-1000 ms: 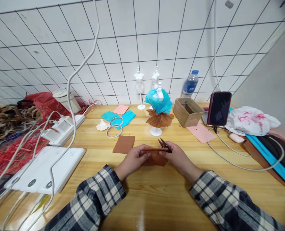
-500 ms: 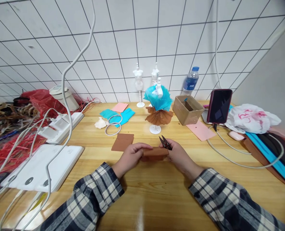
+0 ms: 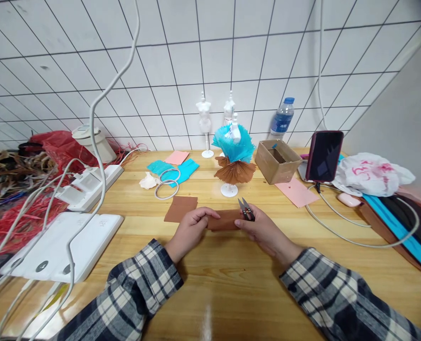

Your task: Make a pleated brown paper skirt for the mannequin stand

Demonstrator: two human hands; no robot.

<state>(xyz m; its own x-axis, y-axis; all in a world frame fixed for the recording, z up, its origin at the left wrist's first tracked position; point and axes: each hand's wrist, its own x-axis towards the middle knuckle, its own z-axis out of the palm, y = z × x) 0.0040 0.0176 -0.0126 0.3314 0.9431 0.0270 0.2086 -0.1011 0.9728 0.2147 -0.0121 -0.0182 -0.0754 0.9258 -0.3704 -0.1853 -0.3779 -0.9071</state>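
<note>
A folded strip of brown crepe paper (image 3: 223, 220) is stretched between my two hands just above the table. My left hand (image 3: 192, 232) pinches its left end between thumb and fingers. The thumb of my right hand (image 3: 265, 232) presses on its right end, and the same hand keeps hold of small thread snips (image 3: 246, 210), blades pointing up and away. Another brown paper piece (image 3: 180, 209) lies flat beyond my left hand. Behind the strip stands a small white mannequin (image 3: 235, 130) dressed in a blue ruffle (image 3: 234, 147) over a brown ruffle (image 3: 235, 171).
Two rings (image 3: 166, 184) lie by blue paper (image 3: 184, 172) at the left. A cardboard box (image 3: 278, 162), a propped phone (image 3: 326, 156) and a plastic bag (image 3: 370, 174) stand at the right. Cables cross a white power bank-like slab (image 3: 64, 241) on the left.
The brown strip has tilted so its broad face shows more. My right thumb has come onto the strip's front, and the snips have shifted slightly right.
</note>
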